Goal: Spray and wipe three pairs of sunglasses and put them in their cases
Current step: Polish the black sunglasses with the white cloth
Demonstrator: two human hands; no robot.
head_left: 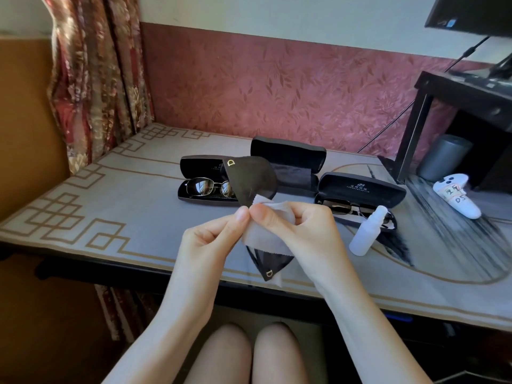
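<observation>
Step in hand looks like the wipe on the last pair, judging by how things lie on the table.

Going left to right: the left case sits open with a wire-framed pair already in it. Nearer the camera, the left hand has its fingers curled and pinches the edge of a white cloth. The cloth is wrapped round the middle of the big dark sunglasses, which are held up in the air over the near edge of the table, one lens pointing far and one near. The right hand is curled round the same bundle of cloth and frame, thumb tip nearly touching the left thumb.

Behind the hands, the middle case is open with no glasses in it, so I'd guess that's where this pair goes. The right case is open too, with a dark pair inside. A spray bottle stands just in front of it, and a white game controller lies further right.

Next move, I reckon: finish rubbing both lenses, fold the arms in, then reach far to drop the pair into the middle case. After that, all the lids need closing.

Count:
- three cases, all open
- three pairs of glasses, two cased and one in hand
- one cloth
- one bottle
</observation>
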